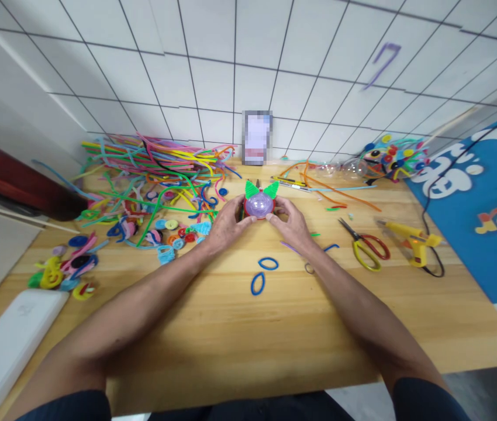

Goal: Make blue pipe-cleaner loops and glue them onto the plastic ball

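Green pointed pieces (pixel 270 189) top the clear dome (pixel 259 206) my left hand (pixel 227 225) and right hand (pixel 291 223) grasp from both sides; the wall (pixel 211 82) bears a purple 7-like mark (pixel 383 63).

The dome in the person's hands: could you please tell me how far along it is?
Two green ears and a red rim already look in place. The dome is held between the left hand and right hand. Two blue loops lie loose before it and may be left to add, though the view cannot confirm that.
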